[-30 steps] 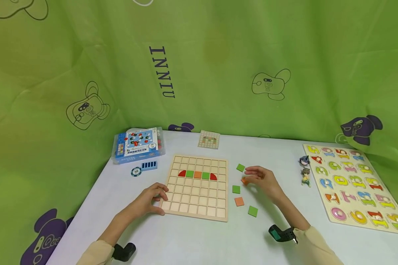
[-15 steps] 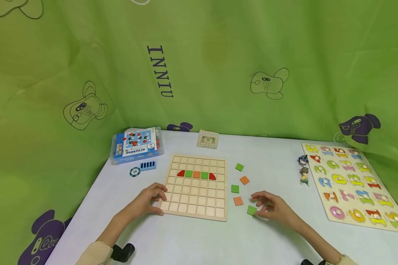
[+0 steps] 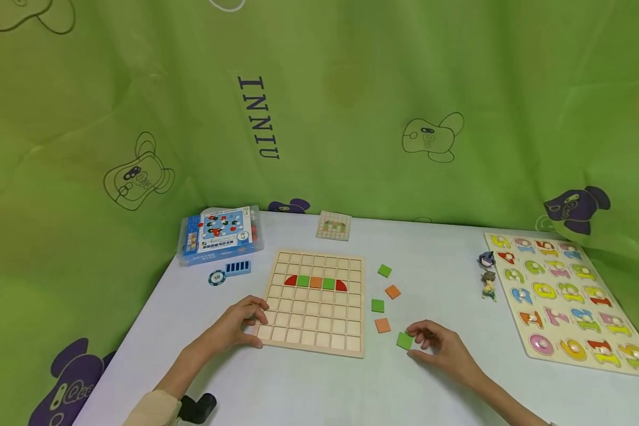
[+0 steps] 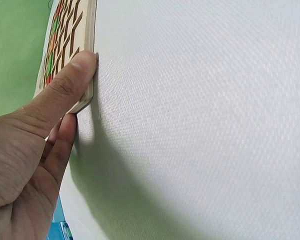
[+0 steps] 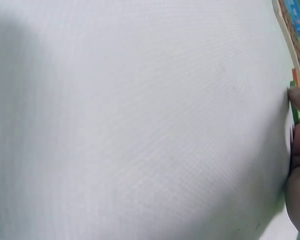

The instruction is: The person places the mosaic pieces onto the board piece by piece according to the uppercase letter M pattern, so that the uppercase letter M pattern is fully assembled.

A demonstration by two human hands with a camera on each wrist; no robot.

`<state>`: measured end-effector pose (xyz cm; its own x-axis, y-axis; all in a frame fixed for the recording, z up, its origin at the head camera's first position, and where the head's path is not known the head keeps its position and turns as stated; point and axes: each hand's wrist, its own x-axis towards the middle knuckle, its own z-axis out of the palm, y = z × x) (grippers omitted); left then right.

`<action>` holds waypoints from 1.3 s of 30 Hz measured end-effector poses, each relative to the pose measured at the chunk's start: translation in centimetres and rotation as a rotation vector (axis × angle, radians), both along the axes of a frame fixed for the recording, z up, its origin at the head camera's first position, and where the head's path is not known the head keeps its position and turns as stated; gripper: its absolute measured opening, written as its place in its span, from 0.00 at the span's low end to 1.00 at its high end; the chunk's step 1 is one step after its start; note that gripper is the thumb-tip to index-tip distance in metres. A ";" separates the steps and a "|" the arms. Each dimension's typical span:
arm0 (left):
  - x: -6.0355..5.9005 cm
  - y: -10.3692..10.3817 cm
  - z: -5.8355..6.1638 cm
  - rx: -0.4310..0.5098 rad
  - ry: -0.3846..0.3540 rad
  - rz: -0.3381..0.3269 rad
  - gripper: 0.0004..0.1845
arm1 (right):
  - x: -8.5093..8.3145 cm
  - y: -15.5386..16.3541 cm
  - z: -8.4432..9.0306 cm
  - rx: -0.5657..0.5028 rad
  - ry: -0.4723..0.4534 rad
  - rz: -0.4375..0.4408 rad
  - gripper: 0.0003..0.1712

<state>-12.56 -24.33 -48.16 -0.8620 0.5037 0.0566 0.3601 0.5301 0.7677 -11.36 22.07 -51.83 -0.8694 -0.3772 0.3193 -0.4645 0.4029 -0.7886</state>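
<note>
The left hand [image 3: 238, 323] grips the grid board's [image 3: 313, 302] near left corner to steady it, while the right hand [image 3: 438, 345] pinches a green tile [image 3: 404, 340] off the table [image 3: 436, 278] beside the board's near right corner.

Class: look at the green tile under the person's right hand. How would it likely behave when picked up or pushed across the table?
The green tile looks thin and flat, so it probably stays stiff and will not roll or tip. It seems small and likely light. Lying flush on the smooth table, it may slide when pushed, and the right hand would probably need an edge grip to lift it.
</note>
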 end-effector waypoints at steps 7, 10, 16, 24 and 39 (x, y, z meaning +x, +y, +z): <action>0.0 0.0 0.0 -0.006 -0.023 0.004 0.18 | 0.0 -0.3 0.4 0.026 -0.002 -0.055 0.19; 0.0 0.0 0.0 -0.008 -0.027 0.005 0.18 | -0.1 -0.4 0.9 0.020 -0.041 -0.073 0.18; 0.1 0.0 0.1 -0.008 -0.026 0.005 0.18 | -0.4 -0.6 1.6 -0.027 -0.153 -0.102 0.19; 0.1 -0.1 0.1 0.000 0.005 -0.006 0.17 | -0.7 -2.2 2.0 -0.178 -0.237 -0.095 0.20; 0.0 0.0 0.1 -0.008 0.004 0.000 0.17 | -1.7 -6.0 2.2 -0.342 -0.315 -0.096 0.18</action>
<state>-12.54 -24.33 -48.05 -0.8619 0.5040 0.0561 0.3633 0.5366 0.7616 -13.06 16.11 -49.61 -0.9696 -0.2093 0.1266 -0.1549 0.1247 -0.9800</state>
